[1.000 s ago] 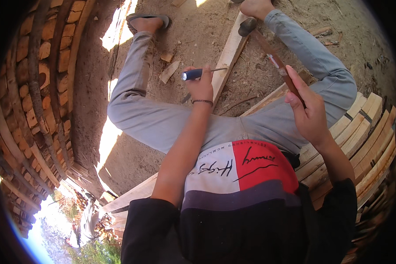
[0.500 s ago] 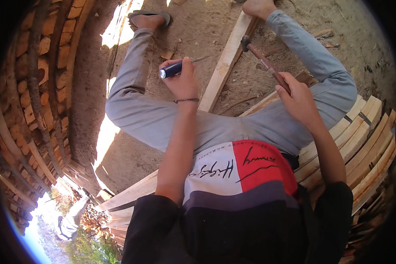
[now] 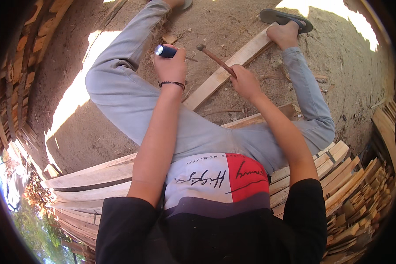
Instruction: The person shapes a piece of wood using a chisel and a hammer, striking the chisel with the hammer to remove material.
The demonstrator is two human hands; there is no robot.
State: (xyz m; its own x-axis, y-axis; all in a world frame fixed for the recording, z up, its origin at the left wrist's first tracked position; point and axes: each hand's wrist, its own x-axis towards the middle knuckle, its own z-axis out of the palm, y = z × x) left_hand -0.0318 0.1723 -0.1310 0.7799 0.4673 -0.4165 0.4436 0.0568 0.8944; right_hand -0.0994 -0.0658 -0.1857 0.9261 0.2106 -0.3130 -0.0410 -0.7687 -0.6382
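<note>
My left hand (image 3: 170,68) is closed round the dark blue handle of a chisel (image 3: 165,51). Its pale, shiny butt end faces left, and a thin metal blade sticks out to the right past my fingers. Farther right, my right hand (image 3: 247,82) grips the lower handle of a hammer (image 3: 218,61), whose small dark head points up and left, close to the blade but apart from it. Below both tools, a long squared wooden beam (image 3: 209,86) lies slantwise on the ground. My right foot, in a dark sandal (image 3: 286,18), rests by the beam's far end.
I sit on a stack of sawn planks (image 3: 97,176), my legs spread either side of the beam. Stacked timber (image 3: 20,75) rises at the left, and more cut wood (image 3: 361,202) is piled at the lower right. A small wood chip (image 3: 169,38) lies on the dirt ground.
The hammer and my right hand have moved left, from over my thigh toward the chisel. My right leg has straightened somewhat. The whole view has shifted.
</note>
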